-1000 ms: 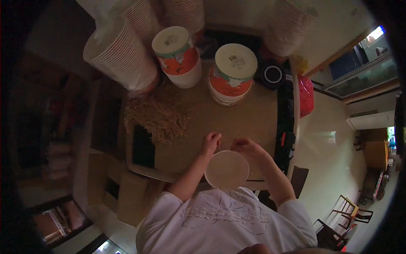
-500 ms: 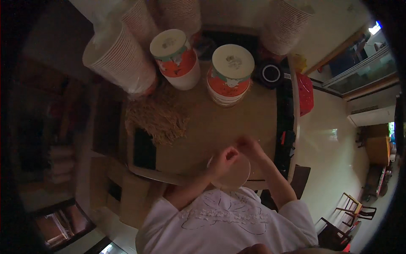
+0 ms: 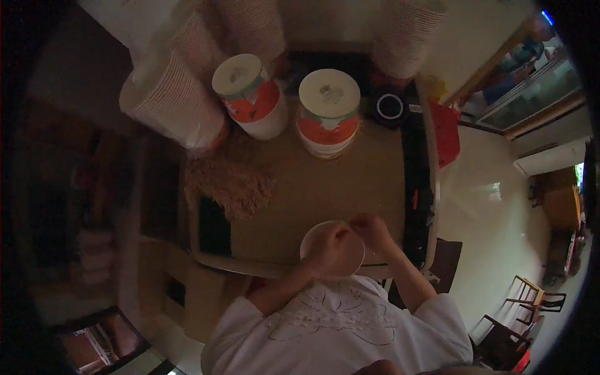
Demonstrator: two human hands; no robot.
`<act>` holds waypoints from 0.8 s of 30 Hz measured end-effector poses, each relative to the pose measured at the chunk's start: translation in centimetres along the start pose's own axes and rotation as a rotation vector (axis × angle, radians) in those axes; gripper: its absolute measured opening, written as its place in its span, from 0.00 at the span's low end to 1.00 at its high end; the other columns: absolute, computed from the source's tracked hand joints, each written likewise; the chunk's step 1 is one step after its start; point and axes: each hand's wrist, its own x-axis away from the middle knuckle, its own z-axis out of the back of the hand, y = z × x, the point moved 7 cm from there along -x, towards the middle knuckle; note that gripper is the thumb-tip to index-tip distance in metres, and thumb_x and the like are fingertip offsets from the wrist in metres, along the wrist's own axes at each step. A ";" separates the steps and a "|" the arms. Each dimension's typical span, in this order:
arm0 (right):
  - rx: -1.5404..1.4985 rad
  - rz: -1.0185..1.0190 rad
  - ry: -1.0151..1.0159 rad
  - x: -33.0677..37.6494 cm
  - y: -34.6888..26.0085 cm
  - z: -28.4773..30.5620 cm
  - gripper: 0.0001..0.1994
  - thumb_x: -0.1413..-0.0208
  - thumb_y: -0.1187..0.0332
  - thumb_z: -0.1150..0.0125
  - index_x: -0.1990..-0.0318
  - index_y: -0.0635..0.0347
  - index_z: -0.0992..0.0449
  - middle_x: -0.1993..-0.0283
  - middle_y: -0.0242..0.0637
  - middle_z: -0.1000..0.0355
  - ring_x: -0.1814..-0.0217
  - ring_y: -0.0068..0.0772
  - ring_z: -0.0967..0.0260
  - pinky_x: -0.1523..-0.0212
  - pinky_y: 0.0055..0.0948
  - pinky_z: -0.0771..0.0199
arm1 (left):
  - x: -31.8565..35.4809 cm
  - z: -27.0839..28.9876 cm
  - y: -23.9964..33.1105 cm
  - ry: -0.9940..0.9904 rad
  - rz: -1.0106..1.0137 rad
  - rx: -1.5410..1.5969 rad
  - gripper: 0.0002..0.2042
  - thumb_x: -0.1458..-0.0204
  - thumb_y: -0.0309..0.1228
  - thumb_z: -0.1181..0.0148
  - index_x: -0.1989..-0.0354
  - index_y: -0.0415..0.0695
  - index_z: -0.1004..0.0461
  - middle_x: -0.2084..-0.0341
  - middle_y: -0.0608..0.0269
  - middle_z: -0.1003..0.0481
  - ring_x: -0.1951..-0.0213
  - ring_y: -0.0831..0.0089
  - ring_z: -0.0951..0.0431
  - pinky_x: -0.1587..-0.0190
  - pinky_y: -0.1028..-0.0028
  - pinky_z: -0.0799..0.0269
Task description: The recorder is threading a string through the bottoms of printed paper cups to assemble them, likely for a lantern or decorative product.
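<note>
A round white paper lid or bowl (image 3: 314, 239) lies at the near edge of the brown table (image 3: 325, 187), just in front of my chest. My left hand (image 3: 332, 251) rests on top of it, fingers curled over its middle. My right hand (image 3: 372, 228) pinches at its far right rim. The light is dim, and whether anything small sits between my fingers I cannot tell.
Two stacks of white and orange paper tubs (image 3: 250, 94) (image 3: 328, 109) stand at the back of the table. Bagged stacks of ribbed paper cups (image 3: 172, 106) (image 3: 403, 37) flank them. A pile of brown straw-like shreds (image 3: 228, 184), a black slab (image 3: 214, 226) and a tape roll (image 3: 390, 106) lie around.
The white round piece was held up flat between both hands; now it is lower at the table edge, my left hand has moved onto its top, my right hand to its rim.
</note>
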 end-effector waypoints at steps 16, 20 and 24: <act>-0.051 -0.003 0.022 -2.5 0.5 -0.7 0.06 0.59 0.69 0.43 0.71 0.58 0.26 0.75 0.39 0.29 0.74 0.27 0.32 0.72 0.27 0.33 | -5.4 1.3 -9.0 -0.168 0.412 -0.153 0.11 0.57 0.35 0.43 0.68 0.41 0.28 0.72 0.60 0.27 0.70 0.71 0.28 0.66 0.73 0.32; -0.072 0.005 0.012 -2.3 -1.1 -0.3 0.06 0.60 0.71 0.42 0.71 0.59 0.26 0.75 0.39 0.29 0.73 0.24 0.32 0.71 0.26 0.32 | -5.9 0.5 -10.1 -0.477 0.503 0.068 0.12 0.58 0.37 0.42 0.69 0.41 0.27 0.73 0.64 0.27 0.72 0.76 0.30 0.69 0.75 0.33; -0.001 -0.016 0.005 -2.4 -0.3 -0.4 0.06 0.60 0.70 0.42 0.72 0.59 0.26 0.74 0.40 0.29 0.72 0.28 0.30 0.70 0.27 0.32 | -6.4 0.5 -8.1 -0.557 0.563 0.105 0.12 0.59 0.34 0.42 0.67 0.41 0.27 0.74 0.65 0.27 0.72 0.77 0.30 0.69 0.75 0.33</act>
